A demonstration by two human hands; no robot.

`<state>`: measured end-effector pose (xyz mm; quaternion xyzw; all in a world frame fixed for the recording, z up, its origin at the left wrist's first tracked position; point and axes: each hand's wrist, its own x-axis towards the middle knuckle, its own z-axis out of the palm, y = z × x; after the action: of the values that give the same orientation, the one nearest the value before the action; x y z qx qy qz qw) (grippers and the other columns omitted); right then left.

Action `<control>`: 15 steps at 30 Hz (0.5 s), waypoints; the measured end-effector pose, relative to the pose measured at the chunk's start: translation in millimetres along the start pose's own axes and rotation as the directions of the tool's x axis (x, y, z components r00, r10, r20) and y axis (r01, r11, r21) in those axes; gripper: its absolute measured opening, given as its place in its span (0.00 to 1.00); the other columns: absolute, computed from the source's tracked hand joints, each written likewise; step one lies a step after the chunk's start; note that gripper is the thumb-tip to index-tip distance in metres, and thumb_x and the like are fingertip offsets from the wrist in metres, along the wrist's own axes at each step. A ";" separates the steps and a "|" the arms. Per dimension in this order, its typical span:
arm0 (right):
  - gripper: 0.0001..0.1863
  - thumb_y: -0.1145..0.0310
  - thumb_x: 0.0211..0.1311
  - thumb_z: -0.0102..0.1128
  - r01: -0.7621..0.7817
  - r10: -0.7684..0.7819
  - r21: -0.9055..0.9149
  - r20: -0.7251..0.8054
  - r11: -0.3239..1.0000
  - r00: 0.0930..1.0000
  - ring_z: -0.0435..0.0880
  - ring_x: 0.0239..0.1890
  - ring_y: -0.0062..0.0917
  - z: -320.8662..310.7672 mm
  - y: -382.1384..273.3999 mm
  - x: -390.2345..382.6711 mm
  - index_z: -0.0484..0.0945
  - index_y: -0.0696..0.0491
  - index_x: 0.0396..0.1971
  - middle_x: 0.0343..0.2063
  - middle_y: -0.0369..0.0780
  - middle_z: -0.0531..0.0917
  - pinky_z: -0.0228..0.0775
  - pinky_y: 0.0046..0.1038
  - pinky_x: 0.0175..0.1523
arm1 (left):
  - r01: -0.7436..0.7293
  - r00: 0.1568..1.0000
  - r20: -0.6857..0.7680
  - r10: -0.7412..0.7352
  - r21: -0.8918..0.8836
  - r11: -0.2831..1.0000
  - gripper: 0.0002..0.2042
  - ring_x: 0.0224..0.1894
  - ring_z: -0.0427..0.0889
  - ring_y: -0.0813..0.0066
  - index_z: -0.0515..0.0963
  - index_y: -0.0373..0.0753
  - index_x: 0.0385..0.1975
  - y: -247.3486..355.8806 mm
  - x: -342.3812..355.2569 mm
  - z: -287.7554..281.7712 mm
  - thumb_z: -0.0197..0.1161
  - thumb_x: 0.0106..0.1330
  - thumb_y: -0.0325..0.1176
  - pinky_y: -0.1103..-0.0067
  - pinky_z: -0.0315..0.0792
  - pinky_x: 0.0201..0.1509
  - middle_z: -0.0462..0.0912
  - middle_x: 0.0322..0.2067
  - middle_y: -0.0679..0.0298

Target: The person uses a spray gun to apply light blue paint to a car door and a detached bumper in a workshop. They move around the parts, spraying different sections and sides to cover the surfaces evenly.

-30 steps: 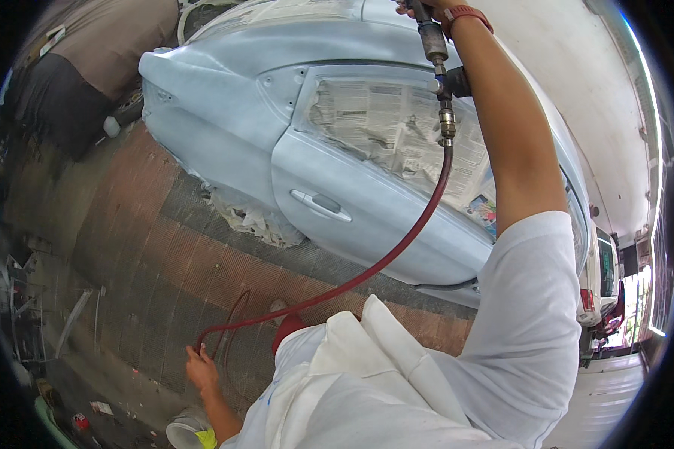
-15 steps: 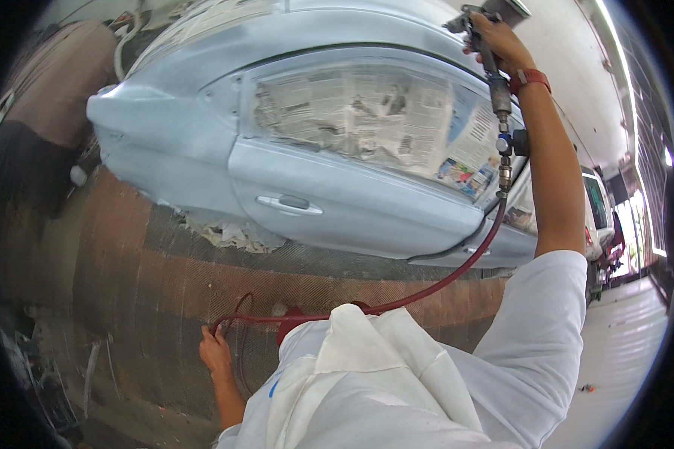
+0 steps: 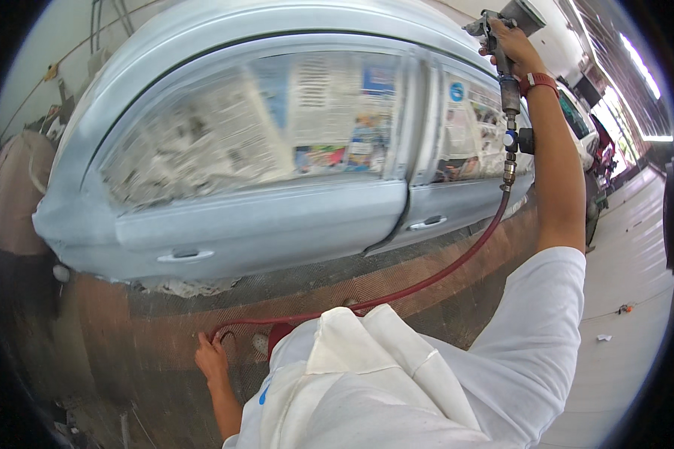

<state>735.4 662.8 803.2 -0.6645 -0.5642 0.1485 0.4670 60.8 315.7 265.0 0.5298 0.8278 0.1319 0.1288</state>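
Observation:
My right hand (image 3: 518,51) is wrapped round the grip of a spray gun (image 3: 510,96), held high at the upper right near the car's roof edge. A dark cup sits on the gun, and metal fittings with a small gauge hang below its grip. From them a dark red air hose (image 3: 457,262) curves down and left across my front to my left hand (image 3: 213,356), whose fingers close round it low at the left. Beyond the hose stands a car (image 3: 292,217) in pale blue-grey, its side windows masked with newspaper (image 3: 232,123).
Patterned brown and grey flooring (image 3: 157,322) lies between me and the car. A brown and black covered shape (image 3: 15,194) stands at the far left. On the right are pale floor tiles (image 3: 621,269) with small litter, and another vehicle (image 3: 574,116) farther back.
The view has shifted along the car toward the right, so the second door and its papered window now show more. Both hands keep their hold; the hose's loop by my left hand looks smaller.

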 end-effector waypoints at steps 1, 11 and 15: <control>0.27 0.48 0.75 0.54 0.001 -0.002 -0.005 -0.014 1.000 1.000 0.88 0.30 0.28 -21.8 23.3 8.5 0.79 0.60 0.51 0.33 0.42 0.85 0.76 0.26 0.24 | 0.002 1.000 0.017 -0.002 0.009 1.000 0.19 0.34 0.88 0.48 0.76 0.29 0.47 27.9 -5.7 5.9 0.59 0.77 0.43 0.62 0.78 0.36 0.87 0.33 0.46; 0.28 0.46 0.72 0.58 -0.129 0.135 0.040 -0.212 0.991 0.968 0.88 0.27 0.29 -209.6 218.9 60.3 0.79 0.60 0.46 0.31 0.44 0.87 0.76 0.27 0.24 | -0.146 0.987 0.077 0.139 0.087 0.985 0.18 0.33 0.89 0.47 0.76 0.30 0.46 226.2 -71.7 54.3 0.60 0.76 0.42 0.62 0.79 0.36 0.87 0.32 0.45; 0.26 0.47 0.72 0.59 -0.207 0.205 0.025 -0.285 0.978 0.936 0.89 0.27 0.30 -267.3 275.0 71.3 0.82 0.59 0.43 0.29 0.43 0.88 0.78 0.29 0.25 | -0.165 0.979 0.145 0.141 0.167 0.972 0.18 0.30 0.88 0.50 0.77 0.29 0.47 265.9 -86.8 57.5 0.60 0.76 0.43 0.62 0.78 0.35 0.87 0.30 0.46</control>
<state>1119.7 625.1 748.9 -0.7355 -0.4185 0.0975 0.5237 340.5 348.6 312.2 0.6091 0.7826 0.0317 0.1249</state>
